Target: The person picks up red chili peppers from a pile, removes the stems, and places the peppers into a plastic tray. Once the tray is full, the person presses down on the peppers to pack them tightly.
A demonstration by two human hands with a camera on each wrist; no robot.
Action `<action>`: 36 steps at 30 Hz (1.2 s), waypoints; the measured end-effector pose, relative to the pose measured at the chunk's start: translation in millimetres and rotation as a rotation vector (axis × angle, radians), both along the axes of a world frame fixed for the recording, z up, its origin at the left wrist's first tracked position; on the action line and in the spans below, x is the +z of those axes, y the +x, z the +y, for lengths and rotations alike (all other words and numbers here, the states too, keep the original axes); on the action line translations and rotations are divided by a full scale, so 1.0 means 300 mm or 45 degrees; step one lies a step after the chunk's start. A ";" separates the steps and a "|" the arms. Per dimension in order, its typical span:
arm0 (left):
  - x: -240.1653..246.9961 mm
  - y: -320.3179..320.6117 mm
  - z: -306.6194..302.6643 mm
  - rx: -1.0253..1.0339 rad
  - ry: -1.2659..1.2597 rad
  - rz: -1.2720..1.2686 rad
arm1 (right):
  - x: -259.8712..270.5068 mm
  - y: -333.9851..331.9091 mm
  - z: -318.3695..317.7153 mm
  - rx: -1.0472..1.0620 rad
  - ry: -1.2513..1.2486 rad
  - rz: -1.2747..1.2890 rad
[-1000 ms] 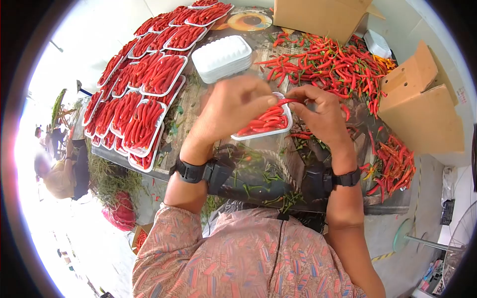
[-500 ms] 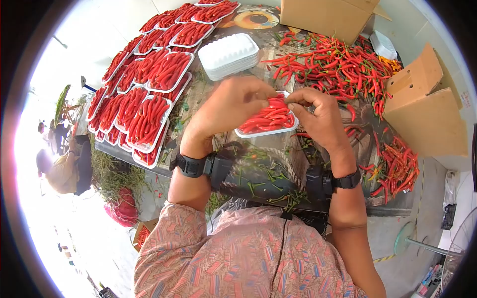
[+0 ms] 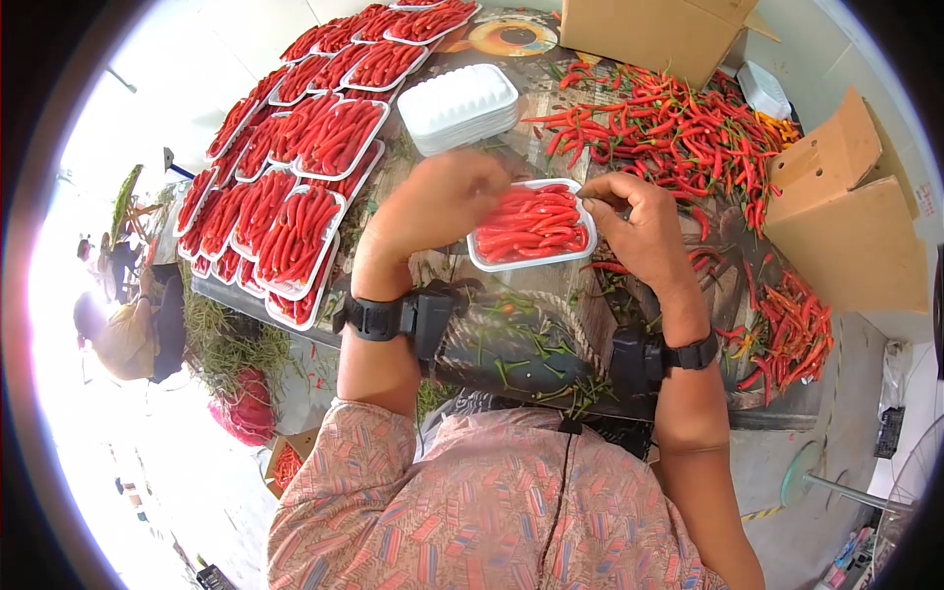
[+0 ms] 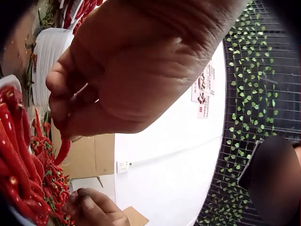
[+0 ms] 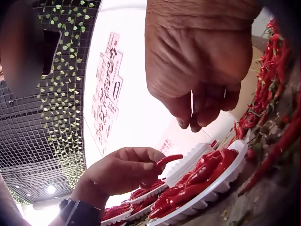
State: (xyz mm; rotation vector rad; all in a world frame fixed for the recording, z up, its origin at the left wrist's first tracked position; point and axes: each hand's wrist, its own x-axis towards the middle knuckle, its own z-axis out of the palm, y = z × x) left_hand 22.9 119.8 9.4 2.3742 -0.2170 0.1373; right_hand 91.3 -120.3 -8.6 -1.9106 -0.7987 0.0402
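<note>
Pinching one red chili (image 5: 170,160), left hand; right hand gathered

Left hand (image 3: 436,208): at the left side of the part-open scene centre, blurred in the head view. Wrist views clear it up: thumb and fingertips closed on the single chili, gap between them filled by it, slim end sticking out free.

Right hand (image 3: 639,231): by the far right corner of the white tray (image 3: 536,262). Fingers curled, thumb and fingertips drawn nearly together. Cannot tell whether a small bit is pinched there, or whether the tips touch the rim.

Tray position: centre of the table (image 3: 532,157), between the hands, with red chilies (image 3: 531,228) lying roughly side by side in it.

Surroundings: stack of white trays (image 3: 458,103) just beyond; filled trays (image 3: 282,293) at left; loose chili heap (image 3: 669,138) far right; green stems (image 3: 551,369) at the near edge.
</note>
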 end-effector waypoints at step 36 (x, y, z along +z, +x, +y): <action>-0.033 0.029 -0.037 -0.023 0.069 -0.075 | -0.032 -0.006 0.032 0.262 -0.191 -0.375</action>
